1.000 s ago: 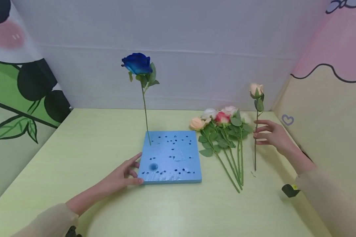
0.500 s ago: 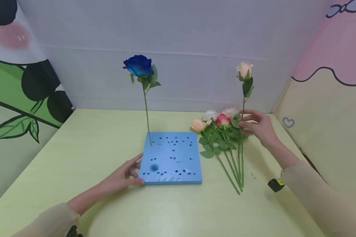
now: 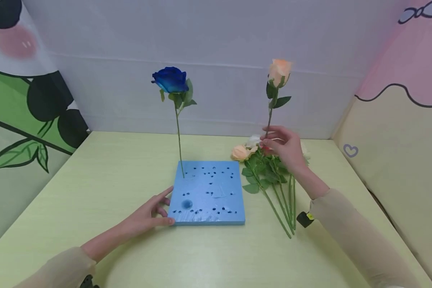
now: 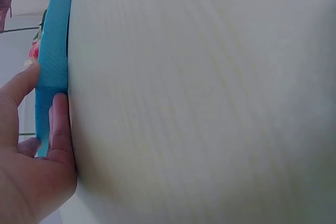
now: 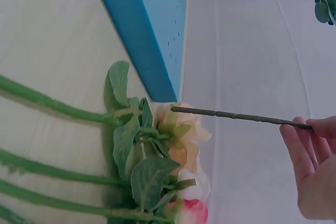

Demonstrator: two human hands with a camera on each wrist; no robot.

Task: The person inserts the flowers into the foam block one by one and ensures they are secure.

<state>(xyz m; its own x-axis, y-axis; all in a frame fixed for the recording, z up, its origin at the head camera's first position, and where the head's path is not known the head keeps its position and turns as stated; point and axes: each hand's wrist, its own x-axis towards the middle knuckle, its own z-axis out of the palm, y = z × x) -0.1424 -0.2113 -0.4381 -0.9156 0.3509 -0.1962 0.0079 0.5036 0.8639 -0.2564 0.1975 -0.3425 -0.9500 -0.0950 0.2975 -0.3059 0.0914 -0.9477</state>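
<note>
A peach rose [image 3: 280,74] stands nearly upright in my right hand [image 3: 285,147], whose thumb and fingers pinch its stem [image 5: 236,115] over the lying roses. In the right wrist view the stem's bare lower end hangs free, apart from the blue foam block [image 3: 219,186]. That block lies flat on the table, and its top has many small holes. My left hand [image 3: 147,213] rests against its left side, the thumb touching the near left corner and the fingers along the edge. A blue rose [image 3: 170,81] stands in the block's far left part.
Several roses [image 3: 240,153] in peach, white and pink lie right of the block, stems [image 3: 282,208] toward me, blooms partly hidden behind my right hand. A pale cloth [image 3: 216,100] hangs behind the table [image 3: 129,160]. A printed panel [image 3: 392,132] borders the right side.
My right hand has moved left with the peach rose and raised it, from right of the lying roses to above them. The left hand, block and blue rose have stayed in place.
</note>
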